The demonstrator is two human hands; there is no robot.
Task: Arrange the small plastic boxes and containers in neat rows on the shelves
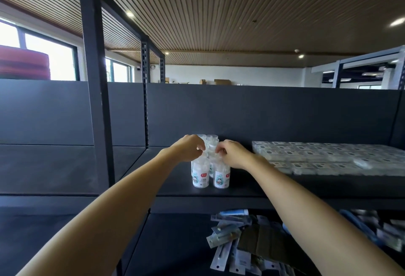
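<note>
The left hand (pixel 190 148) and right hand (pixel 232 154) cover the upper parts of the near cylindrical containers (pixel 210 174); whether the fingers pinch lids or only touch them cannot be told. The far containers of the cluster show only as caps behind the hands, and their count is unclear. Label print is too small to read. The flat clear boxes (pixel 328 158) to the right are blurred toward the near right and run out of the picture's right edge. On the lower shelf (pixel 175 243), the carded packets (pixel 230 245) overlap in a heap, cut off by the bottom edge, contents indistinct. Both forearms leave the frame below.
</note>
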